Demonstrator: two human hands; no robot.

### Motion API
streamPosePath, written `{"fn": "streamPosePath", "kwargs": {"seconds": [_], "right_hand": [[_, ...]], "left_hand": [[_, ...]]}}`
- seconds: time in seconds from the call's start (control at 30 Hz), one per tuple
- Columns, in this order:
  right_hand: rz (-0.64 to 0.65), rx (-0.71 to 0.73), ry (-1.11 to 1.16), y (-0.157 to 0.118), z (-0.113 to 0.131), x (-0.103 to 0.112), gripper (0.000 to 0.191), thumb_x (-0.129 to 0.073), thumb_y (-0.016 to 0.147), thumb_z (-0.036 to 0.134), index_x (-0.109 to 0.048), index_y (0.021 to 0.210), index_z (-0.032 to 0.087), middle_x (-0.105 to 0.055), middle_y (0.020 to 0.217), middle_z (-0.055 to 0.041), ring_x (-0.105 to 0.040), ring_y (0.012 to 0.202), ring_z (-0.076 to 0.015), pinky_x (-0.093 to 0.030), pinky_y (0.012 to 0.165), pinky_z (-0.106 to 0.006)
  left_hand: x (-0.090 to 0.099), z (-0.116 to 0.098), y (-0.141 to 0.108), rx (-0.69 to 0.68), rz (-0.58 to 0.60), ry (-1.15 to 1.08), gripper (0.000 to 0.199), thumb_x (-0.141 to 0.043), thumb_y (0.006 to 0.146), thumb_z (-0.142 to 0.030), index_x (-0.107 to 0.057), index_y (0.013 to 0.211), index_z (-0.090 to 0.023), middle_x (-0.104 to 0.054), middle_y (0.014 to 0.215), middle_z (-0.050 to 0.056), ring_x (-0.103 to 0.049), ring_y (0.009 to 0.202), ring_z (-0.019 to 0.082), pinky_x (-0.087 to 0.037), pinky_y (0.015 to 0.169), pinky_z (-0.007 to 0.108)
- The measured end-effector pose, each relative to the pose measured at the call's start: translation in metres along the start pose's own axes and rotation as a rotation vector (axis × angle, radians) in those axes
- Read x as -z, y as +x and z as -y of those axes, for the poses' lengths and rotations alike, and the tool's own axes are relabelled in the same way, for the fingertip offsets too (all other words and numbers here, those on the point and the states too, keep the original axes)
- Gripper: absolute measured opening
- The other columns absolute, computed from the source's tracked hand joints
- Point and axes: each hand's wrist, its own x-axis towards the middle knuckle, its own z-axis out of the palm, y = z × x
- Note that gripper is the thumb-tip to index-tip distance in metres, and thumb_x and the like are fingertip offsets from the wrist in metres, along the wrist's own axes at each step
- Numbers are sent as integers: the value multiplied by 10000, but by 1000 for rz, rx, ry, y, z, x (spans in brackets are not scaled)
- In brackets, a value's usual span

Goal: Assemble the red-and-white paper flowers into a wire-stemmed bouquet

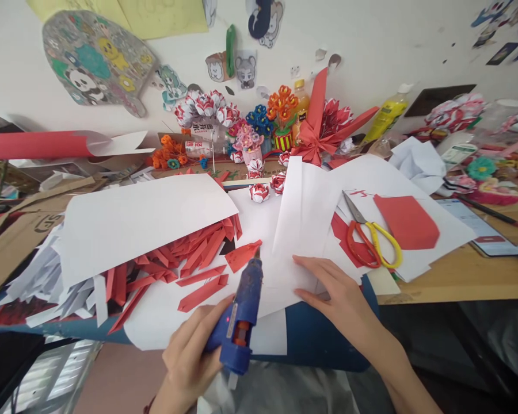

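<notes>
My left hand (194,351) is wrapped around a blue hot glue gun (246,310), whose nozzle points up and away over the white paper. A small red light shows on its side. My right hand (332,287) rests on a folded sheet of white paper (311,218), fingers stretched out and thumb apart from them. Near the nozzle lies a small piece of red paper (243,256). Folded red paper strips (205,291) are just left of the gun. Scissors (371,236) with one red and one yellow handle lie beyond my right hand.
A large white sheet (147,218) covers part of a pile of red strips (168,259) and white strips (47,287) at left. Several paper flowers (259,192) and bottles (388,112) line the wall. Red paper (408,221) and a phone (483,227) lie at right.
</notes>
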Motion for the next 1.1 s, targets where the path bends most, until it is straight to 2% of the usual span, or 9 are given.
{"fn": "streamPosePath", "kwargs": {"seconds": [0.07, 0.17, 0.27, 0.37, 0.53, 0.7, 0.8, 0.97, 1.1], "right_hand": [[-13, 24, -13, 0, -1, 0, 490, -647, 935, 251, -479, 1393, 300, -602, 1316, -30, -574, 1218, -205, -525, 1015, -356], [-36, 66, -26, 1, -3, 0, 471, -644, 936, 245, -496, 1382, 275, -617, 1299, -38, -583, 1209, -206, -527, 1011, -347], [-57, 86, -31, 1, -5, -2, 465, -648, 934, 244, -504, 1375, 271, -624, 1290, -38, -591, 1199, -200, -530, 1005, -333], [-78, 101, -39, 1, -7, -3, 460, -654, 930, 241, -513, 1367, 271, -629, 1286, -36, -599, 1191, -199, -531, 1007, -331], [-90, 106, -45, 0, -9, -4, 434, -654, 929, 250, -534, 1346, 262, -635, 1281, -48, -606, 1189, -218, -539, 1003, -353], [-105, 148, -64, 1, -8, -4, 404, -656, 928, 240, -556, 1319, 247, -652, 1265, -36, -601, 1192, -207, -539, 1010, -347], [-102, 156, -71, 2, -7, -3, 392, -663, 922, 227, -570, 1303, 241, -659, 1255, -30, -605, 1184, -197, -541, 1013, -335], [-120, 156, -79, 2, -8, -3, 394, -670, 918, 237, -578, 1302, 243, -666, 1252, -32, -615, 1175, -206, -552, 1007, -346], [-126, 156, -75, 1, -8, -4, 382, -665, 923, 258, -587, 1297, 239, -668, 1253, -41, -619, 1174, -219, -556, 1006, -365]], "left_hand": [[13, 16, 4, -31, -11, 67, 382, -570, 926, -150, -612, 1305, -160, -665, 947, 81, -637, 760, 141, -486, 664, 217], [38, 41, 11, -19, 3, 144, 357, -618, 899, -145, -655, 1250, -195, -665, 908, 48, -630, 745, 130, -479, 678, 211], [59, 58, 21, -17, 162, 194, 364, -604, 935, -262, -635, 1297, -234, -683, 1008, 60, -656, 871, 173, -502, 762, 244], [69, 63, 33, -59, 325, 165, 412, -558, 968, -362, -582, 1367, -259, -675, 1078, 74, -632, 950, 201, -495, 822, 292], [61, 67, 45, -140, 412, 166, 407, -551, 975, -361, -561, 1374, -281, -674, 1130, 67, -603, 954, 204, -422, 866, 349], [53, 71, 51, -129, 477, 181, 382, -536, 988, -305, -556, 1369, -291, -686, 1069, 35, -610, 908, 187, -351, 873, 361], [51, 74, 53, -131, 505, 184, 358, -544, 983, -307, -579, 1338, -278, -689, 1104, 44, -605, 926, 194, -341, 890, 369], [48, 77, 54, -155, 516, 215, 332, -532, 991, -304, -584, 1314, -246, -683, 1136, 62, -598, 968, 193, -331, 915, 378], [40, 68, 55, -144, 515, 230, 342, -532, 992, -311, -577, 1323, -237, -678, 1142, 67, -596, 969, 195, -326, 902, 370]]}}
